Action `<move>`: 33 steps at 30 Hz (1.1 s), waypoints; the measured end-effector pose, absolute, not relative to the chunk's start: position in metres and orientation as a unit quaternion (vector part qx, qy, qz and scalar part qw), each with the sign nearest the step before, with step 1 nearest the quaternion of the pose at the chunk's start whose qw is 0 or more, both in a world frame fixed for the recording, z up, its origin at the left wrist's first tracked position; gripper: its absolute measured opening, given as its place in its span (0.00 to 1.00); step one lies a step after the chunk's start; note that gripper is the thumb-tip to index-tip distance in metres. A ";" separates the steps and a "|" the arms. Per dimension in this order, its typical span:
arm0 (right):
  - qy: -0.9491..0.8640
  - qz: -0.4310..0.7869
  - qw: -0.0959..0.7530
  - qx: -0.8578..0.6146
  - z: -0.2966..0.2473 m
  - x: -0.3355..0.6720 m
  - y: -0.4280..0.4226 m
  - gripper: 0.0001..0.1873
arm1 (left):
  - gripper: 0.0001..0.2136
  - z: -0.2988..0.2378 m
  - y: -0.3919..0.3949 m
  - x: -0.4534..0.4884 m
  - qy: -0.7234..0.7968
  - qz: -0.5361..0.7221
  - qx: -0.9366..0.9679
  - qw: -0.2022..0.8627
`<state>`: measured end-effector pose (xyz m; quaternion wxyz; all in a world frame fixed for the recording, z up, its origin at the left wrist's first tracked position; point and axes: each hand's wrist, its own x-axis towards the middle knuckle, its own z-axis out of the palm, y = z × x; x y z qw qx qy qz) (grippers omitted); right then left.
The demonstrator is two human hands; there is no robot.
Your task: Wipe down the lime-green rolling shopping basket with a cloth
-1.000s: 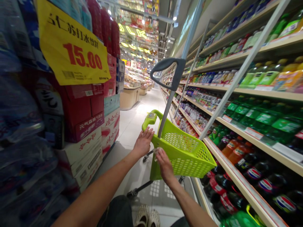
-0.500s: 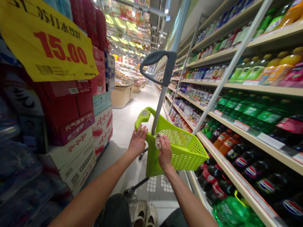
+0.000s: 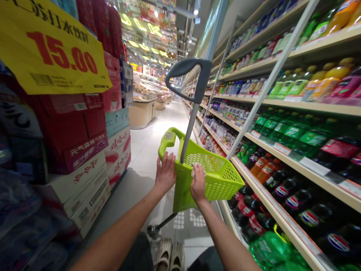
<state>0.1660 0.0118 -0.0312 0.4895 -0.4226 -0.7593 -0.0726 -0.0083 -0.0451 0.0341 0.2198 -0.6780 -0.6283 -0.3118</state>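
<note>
A lime-green shopping basket cart [image 3: 183, 192] with perforated sides stands in front of me on wheels. My left hand [image 3: 166, 172] rests against its near left edge, fingers stretched out, with nothing visible in it. At the basket's near rim, to the right of the pole, my right hand [image 3: 198, 185] grips a pale crumpled cloth [image 3: 194, 171], mostly hidden by the fingers. Up from the basket runs a grey pole [image 3: 189, 131] with a dark grey loop handle [image 3: 200, 81], which neither hand touches.
Shelves of drink bottles [image 3: 299, 131] line the right side. Stacked drink cartons [image 3: 90, 180] and a yellow price sign [image 3: 56, 49] stand close on the left. A caster wheel [image 3: 153, 229] sits near my shoes [image 3: 169, 254]. Ahead, the tiled aisle [image 3: 143, 150] passes a display counter [image 3: 143, 113].
My right hand has moved slightly right along the rim with the cloth, away from the pole. My left hand stays by the left edge. The view has shifted a little.
</note>
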 end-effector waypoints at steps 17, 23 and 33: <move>-0.814 -0.042 0.466 -0.344 -0.015 0.145 -0.008 0.28 | 0.28 0.033 -0.049 -0.014 -0.619 -0.287 -0.694 0.229; -0.781 -0.067 0.473 -0.401 -0.045 0.193 0.017 0.28 | 0.17 0.060 -0.048 -0.036 -0.594 -0.276 -0.729 0.201; -0.785 -0.047 0.455 -0.418 -0.050 0.187 0.062 0.27 | 0.12 0.087 -0.026 -0.034 -0.654 -0.219 -0.706 0.164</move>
